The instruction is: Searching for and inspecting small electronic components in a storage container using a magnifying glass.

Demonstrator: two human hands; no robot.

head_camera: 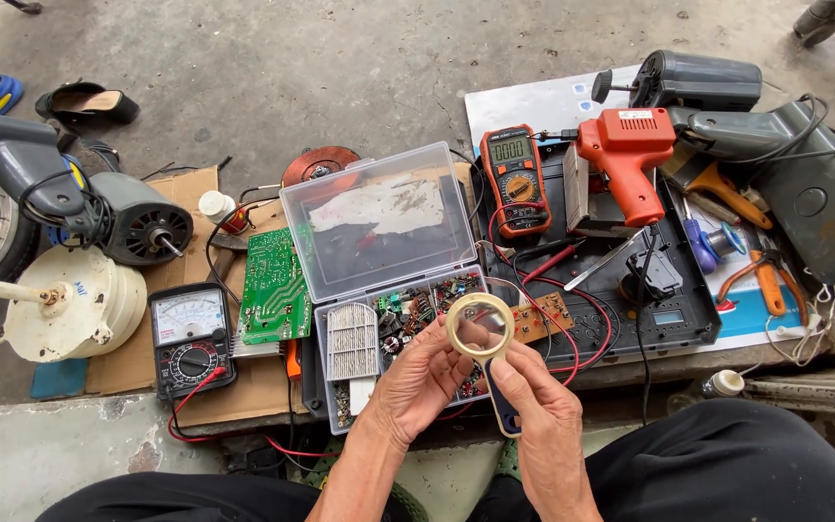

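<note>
My right hand (545,425) grips the dark handle of a magnifying glass (480,323) with a cream rim. Behind the lens, my left hand (422,379) pinches something small that I cannot make out. Both hands hover over a clear plastic parts box (364,340) with its lid (379,220) standing open; the box holds several small electronic parts. A small brown circuit board (545,317) lies just right of the lens.
A green circuit board (273,286) and an analog meter (188,336) with red leads lie on cardboard at left. An orange digital multimeter (516,180), an orange soldering gun (627,155), screwdrivers and pliers sit at right. Fan motors (139,220) stand at far left.
</note>
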